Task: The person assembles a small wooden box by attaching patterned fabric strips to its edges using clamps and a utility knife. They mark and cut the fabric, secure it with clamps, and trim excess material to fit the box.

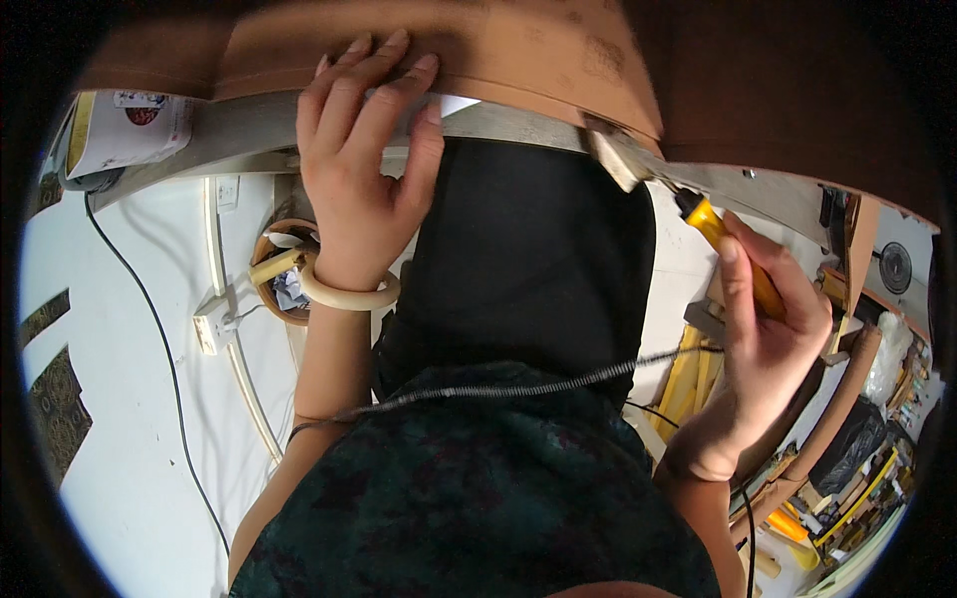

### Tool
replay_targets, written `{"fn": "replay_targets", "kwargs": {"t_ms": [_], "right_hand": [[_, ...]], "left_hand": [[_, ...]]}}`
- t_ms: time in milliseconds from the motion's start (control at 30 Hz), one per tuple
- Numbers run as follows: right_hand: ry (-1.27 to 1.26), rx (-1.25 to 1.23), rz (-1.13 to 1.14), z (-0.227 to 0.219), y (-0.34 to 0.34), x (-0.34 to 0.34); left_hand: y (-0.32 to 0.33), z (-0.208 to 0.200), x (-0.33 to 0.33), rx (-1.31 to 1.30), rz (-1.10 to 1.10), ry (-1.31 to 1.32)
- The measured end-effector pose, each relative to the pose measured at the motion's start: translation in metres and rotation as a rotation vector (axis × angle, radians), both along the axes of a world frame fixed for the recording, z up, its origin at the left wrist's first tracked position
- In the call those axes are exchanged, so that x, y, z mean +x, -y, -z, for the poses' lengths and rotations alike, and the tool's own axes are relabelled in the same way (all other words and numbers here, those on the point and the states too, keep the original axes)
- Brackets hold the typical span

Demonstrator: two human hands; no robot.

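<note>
A brown, leather-like sheet (538, 55) covers the work surface at the top of the view and hangs slightly over its grey front edge (518, 127). Flat on it rests my left hand (359, 149), fingers a little apart, holding nothing. A small white corner (459, 104), perhaps paper, shows beside the left thumb. My right hand (768, 279) is closed round the yellow handle of a tool (710, 221) with a black collar and thin metal neck. Its pale, flat head meets the sheet's front edge; the exact kind of tool is unclear.
A white package (130, 135) lies at the surface's left end. Below stands a round bin (284, 274) with scraps, near a power strip (211, 324). A dark coiled cord (518, 392) crosses before my body. Rolls, tools and bags (847, 448) crowd the right.
</note>
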State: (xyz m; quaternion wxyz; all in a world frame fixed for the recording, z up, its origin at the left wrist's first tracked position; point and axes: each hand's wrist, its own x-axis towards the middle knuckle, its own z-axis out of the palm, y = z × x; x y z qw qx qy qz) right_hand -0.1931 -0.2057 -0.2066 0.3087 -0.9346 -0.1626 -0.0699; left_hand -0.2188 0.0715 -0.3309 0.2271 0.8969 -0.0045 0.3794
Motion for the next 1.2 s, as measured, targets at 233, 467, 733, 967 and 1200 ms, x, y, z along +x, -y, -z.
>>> {"fn": "replay_targets", "kwargs": {"t_ms": [233,467,733,967,1200], "right_hand": [[-0.025,0.032,0.004,0.000,0.005,-0.001],[-0.104,0.031,-0.023,-0.009,-0.001,-0.008],[-0.039,0.253,0.195,-0.011,0.049,-0.041],[-0.150,0.321,0.128,0.007,0.062,-0.041],[-0.177,0.348,0.135,0.014,0.063,-0.039]], "left_hand": [[-0.001,0.003,0.000,0.000,-0.001,0.002],[0.005,-0.003,-0.001,-0.044,-0.023,0.014],[0.052,-0.011,0.017,-0.087,0.107,0.068],[0.053,-0.009,0.025,-0.001,0.177,0.043],[0.052,-0.004,0.026,0.004,0.173,0.086]]}}
